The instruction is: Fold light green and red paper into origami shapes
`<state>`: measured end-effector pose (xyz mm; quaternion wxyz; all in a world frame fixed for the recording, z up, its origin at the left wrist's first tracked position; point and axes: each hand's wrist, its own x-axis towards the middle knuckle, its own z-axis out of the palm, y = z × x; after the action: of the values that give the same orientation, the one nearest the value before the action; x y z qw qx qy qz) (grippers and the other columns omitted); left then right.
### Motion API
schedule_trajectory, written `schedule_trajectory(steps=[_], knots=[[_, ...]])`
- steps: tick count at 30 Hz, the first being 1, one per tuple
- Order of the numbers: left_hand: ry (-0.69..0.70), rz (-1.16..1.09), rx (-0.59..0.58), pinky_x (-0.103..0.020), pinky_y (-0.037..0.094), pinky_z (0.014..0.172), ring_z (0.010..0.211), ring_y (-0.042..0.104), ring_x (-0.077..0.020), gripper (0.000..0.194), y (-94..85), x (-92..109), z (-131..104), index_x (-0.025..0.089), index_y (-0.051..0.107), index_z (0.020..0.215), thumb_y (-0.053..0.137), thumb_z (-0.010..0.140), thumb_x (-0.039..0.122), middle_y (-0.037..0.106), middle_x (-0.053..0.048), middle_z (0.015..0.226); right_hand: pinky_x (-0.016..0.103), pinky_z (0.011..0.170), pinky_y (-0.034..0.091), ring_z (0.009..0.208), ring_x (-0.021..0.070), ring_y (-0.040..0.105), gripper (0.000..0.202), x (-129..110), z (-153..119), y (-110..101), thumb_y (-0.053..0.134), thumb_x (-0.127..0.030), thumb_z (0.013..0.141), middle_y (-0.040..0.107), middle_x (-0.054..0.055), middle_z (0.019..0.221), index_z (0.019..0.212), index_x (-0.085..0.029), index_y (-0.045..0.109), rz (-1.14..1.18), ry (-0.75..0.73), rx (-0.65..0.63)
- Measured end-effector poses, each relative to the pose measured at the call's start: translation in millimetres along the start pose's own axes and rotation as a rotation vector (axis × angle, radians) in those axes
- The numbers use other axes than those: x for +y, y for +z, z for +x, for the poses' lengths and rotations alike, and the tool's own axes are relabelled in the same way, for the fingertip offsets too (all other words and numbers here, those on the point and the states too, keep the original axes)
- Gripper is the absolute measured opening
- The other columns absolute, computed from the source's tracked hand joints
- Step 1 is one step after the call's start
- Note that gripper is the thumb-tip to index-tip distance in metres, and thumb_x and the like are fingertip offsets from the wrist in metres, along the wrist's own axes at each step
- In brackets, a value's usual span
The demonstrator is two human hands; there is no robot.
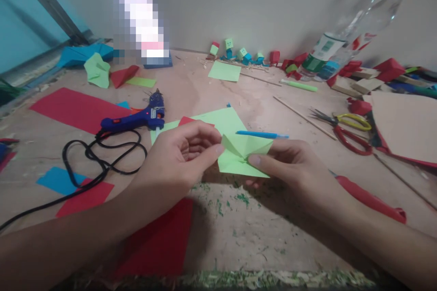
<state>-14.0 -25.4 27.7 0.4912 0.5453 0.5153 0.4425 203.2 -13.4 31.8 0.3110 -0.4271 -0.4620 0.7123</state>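
A small light green paper (243,163) with creases is held up between my two hands above the table. My left hand (186,150) pinches its left edge between thumb and fingers. On the other side, my right hand (288,161) grips the paper, the thumb lying on its front near the lower right and the fingers behind. Behind it a larger light green sheet (225,120) lies on the table, with a red piece (194,122) partly hidden by my left hand. A blue pen (261,135) rests just beyond the paper.
A blue glue gun (136,119) and its black cord (102,170) lie left, among red sheets (75,109). Scissors (351,134), a red-handled tool (370,198) and a thin stick (303,117) are right. Bottles (327,47) and small paper figures (243,54) stand at the back.
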Motion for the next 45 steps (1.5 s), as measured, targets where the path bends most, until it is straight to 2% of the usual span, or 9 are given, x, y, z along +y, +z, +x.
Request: schedule_trajectory(steps=[5, 8, 13, 19, 27, 33, 39, 41, 45], knots=[[-0.042, -0.027, -0.1, -0.016, 0.055, 0.059, 0.069, 0.068, -0.0116, 0.008, -1.3, 1.0, 1.3, 0.016, 0.072, 0.087, 0.075, 0.086, 0.024, 0.07, 0.0, 0.075, 0.025, 0.06, 0.054, 0.061, 0.0133, 0.069, 0.015, 4.3, -0.2, -0.2, 0.085, -0.031, 0.085, 0.076, 0.004, 0.073, 0.089, -0.017, 0.083, 0.034, 0.005, 0.023], [-0.09, -0.059, -0.064, -0.017, 0.053, 0.053, 0.06, 0.065, -0.0112, 0.009, -1.5, 2.2, 1.9, 0.017, 0.071, 0.085, 0.078, 0.081, 0.023, 0.068, 0.002, 0.069, 0.024, 0.058, 0.054, 0.06, 0.0136, 0.069, 0.019, 5.9, 0.0, -0.6, 0.082, -0.034, 0.088, 0.076, 0.005, 0.07, 0.091, -0.015, 0.082, 0.06, 0.012, -0.006], [-0.082, -0.055, -0.031, -0.021, 0.059, 0.058, 0.066, 0.069, -0.0151, 0.014, -0.4, -1.4, 1.3, 0.017, 0.073, 0.087, 0.08, 0.078, 0.025, 0.072, -0.001, 0.073, 0.025, 0.062, 0.057, 0.065, 0.0151, 0.071, 0.026, 5.2, -0.9, -0.3, 0.088, -0.03, 0.081, 0.078, 0.003, 0.076, 0.105, -0.02, 0.083, 0.014, -0.008, -0.011], [-0.108, -0.118, -0.082, -0.021, 0.06, 0.057, 0.063, 0.069, -0.0141, 0.013, 2.0, -3.6, -2.1, 0.018, 0.072, 0.089, 0.079, 0.079, 0.023, 0.072, -0.001, 0.073, 0.025, 0.054, 0.055, 0.057, 0.015, 0.069, 0.018, 4.7, -0.8, 4.9, 0.088, -0.034, 0.08, 0.075, 0.005, 0.068, 0.081, -0.017, 0.082, 0.0, -0.005, 0.067], [-0.18, -0.323, -0.159, -0.019, 0.056, 0.056, 0.061, 0.066, -0.0112, 0.006, -2.0, -2.5, -1.4, 0.019, 0.067, 0.087, 0.072, 0.087, 0.021, 0.068, 0.0, 0.073, 0.026, 0.054, 0.059, 0.056, 0.0148, 0.072, 0.019, 6.8, -2.0, 4.4, 0.082, -0.028, 0.086, 0.078, 0.007, 0.078, 0.103, -0.019, 0.086, 0.049, -0.013, 0.078], [-0.187, -0.304, -0.174, -0.022, 0.055, 0.05, 0.063, 0.071, -0.0168, 0.021, -7.1, 0.5, -5.3, 0.02, 0.062, 0.09, 0.072, 0.091, 0.039, 0.064, 0.0, 0.076, 0.029, 0.056, 0.062, 0.071, 0.0183, 0.075, 0.015, 5.3, -2.9, 1.9, 0.075, -0.022, 0.089, 0.083, 0.006, 0.101, 0.093, -0.028, 0.087, -0.154, -0.173, 0.137], [-0.141, -0.248, -0.15, -0.018, 0.052, 0.051, 0.059, 0.064, -0.0079, 0.019, -3.0, -0.3, -3.4, 0.021, 0.057, 0.09, 0.076, 0.087, 0.022, 0.062, 0.003, 0.088, 0.031, 0.06, 0.064, 0.078, 0.0219, 0.078, 0.027, -0.2, -2.9, 4.3, 0.072, -0.012, 0.087, 0.085, 0.002, 0.103, 0.094, -0.033, 0.088, -0.347, -0.268, 0.115], [-0.1, -0.218, -0.116, -0.017, 0.049, 0.051, 0.059, 0.061, -0.0074, 0.017, -2.9, -1.5, -1.0, 0.02, 0.059, 0.092, 0.075, 0.086, 0.02, 0.062, 0.003, 0.087, 0.034, 0.068, 0.066, 0.096, 0.0263, 0.079, 0.026, 0.6, -2.2, 2.3, 0.072, -0.015, 0.088, 0.084, 0.002, 0.111, 0.095, -0.034, 0.088, -0.357, -0.277, 0.099], [-0.063, -0.174, -0.056, -0.018, 0.04, 0.047, 0.056, 0.052, -0.0071, 0.016, -4.2, -3.6, 1.1, 0.021, 0.064, 0.098, 0.076, 0.086, 0.021, 0.063, 0.002, 0.081, 0.038, 0.101, 0.06, 0.127, 0.0263, 0.069, 0.034, 2.3, -0.9, -6.4, 0.063, -0.013, 0.092, 0.08, 0.001, 0.125, 0.104, -0.034, 0.086, -0.261, -0.287, 0.007]])
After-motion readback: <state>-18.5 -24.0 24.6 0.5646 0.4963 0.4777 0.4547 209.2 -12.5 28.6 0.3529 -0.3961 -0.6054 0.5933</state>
